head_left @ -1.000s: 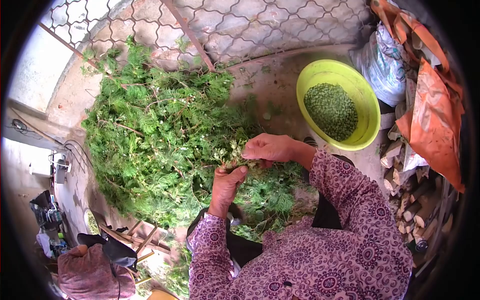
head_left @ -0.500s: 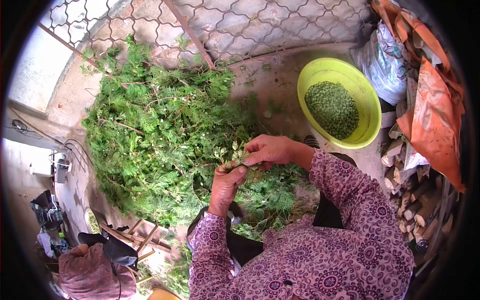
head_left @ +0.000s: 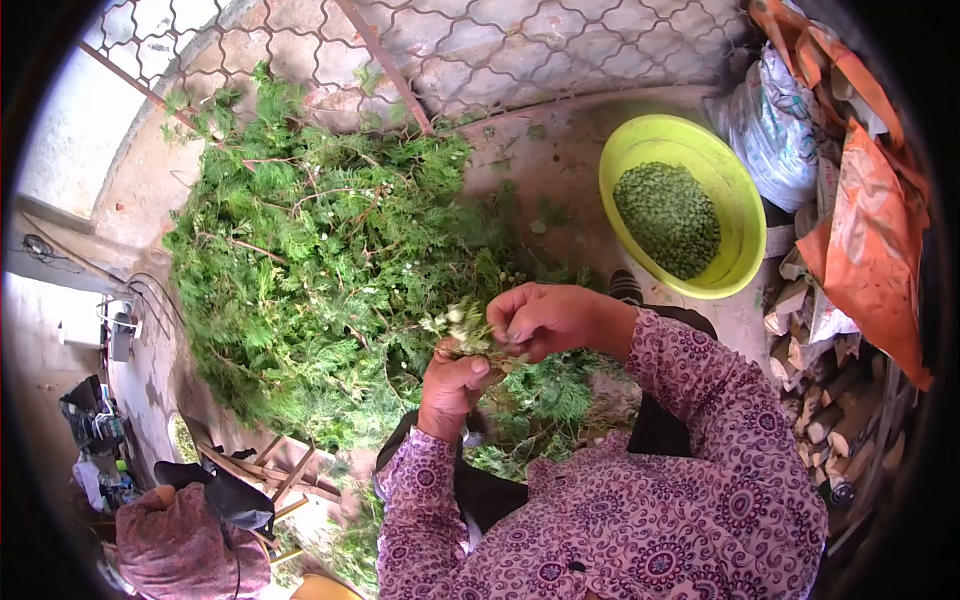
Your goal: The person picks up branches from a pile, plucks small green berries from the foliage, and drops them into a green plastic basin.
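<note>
A leafy evergreen sprig with pale green seed cones [head_left: 458,326] is pinched in my left hand [head_left: 450,390], its thumb pressed along the stem. Just to the right, my right hand [head_left: 552,320] has its fingers curled together beside the sprig; whatever lies between those fingertips is hidden. Both hands are over the near edge of a large heap of cut green branches [head_left: 290,270], some bearing the same pale cones. A yellow-green basin [head_left: 742,220], beyond my right hand, holds a mound of small green cones [head_left: 668,220].
A wire mesh fence [head_left: 560,50] runs along the back. To the right are a white sack [head_left: 770,140], an orange plastic sheet [head_left: 868,250] and stacked firewood [head_left: 845,430]. At lower left, cloth drapes by a wooden frame [head_left: 285,470], near a yellow container [head_left: 325,588].
My right hand has shifted slightly down and right, its fingers curling more. The sprig in my left hand has turned, showing more of its pale cones.
</note>
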Motion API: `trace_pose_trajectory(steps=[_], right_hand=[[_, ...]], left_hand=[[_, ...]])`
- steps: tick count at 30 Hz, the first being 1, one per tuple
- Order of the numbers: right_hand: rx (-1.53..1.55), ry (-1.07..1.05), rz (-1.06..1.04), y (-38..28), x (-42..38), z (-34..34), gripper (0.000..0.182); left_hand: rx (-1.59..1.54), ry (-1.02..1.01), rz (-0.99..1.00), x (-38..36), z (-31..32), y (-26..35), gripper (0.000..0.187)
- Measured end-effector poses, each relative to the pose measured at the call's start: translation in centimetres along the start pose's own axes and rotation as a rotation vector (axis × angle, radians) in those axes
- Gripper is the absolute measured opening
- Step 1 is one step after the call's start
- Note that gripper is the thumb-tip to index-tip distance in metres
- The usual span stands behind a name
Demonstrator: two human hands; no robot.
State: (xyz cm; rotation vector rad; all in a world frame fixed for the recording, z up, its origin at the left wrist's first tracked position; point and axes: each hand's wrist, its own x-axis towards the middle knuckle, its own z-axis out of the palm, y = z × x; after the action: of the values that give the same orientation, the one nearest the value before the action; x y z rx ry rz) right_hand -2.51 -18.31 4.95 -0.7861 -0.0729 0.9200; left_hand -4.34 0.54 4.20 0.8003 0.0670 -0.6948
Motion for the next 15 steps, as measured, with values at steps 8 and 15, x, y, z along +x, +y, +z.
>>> trace_pose_trajectory(steps=[8,15], right_hand=[[0.236,0.058,-0.083,-1.8,-0.5,-1.2,0.008],[-0.197,0.157,-0.062,-0.3,0.2,-0.6,0.014]], left_hand=[[-0.013,0.095,0.146,0.6,-3.5,0.4,0.04],[0.029,0.185,0.139,0.8,-3.0,0.2,0.025]])
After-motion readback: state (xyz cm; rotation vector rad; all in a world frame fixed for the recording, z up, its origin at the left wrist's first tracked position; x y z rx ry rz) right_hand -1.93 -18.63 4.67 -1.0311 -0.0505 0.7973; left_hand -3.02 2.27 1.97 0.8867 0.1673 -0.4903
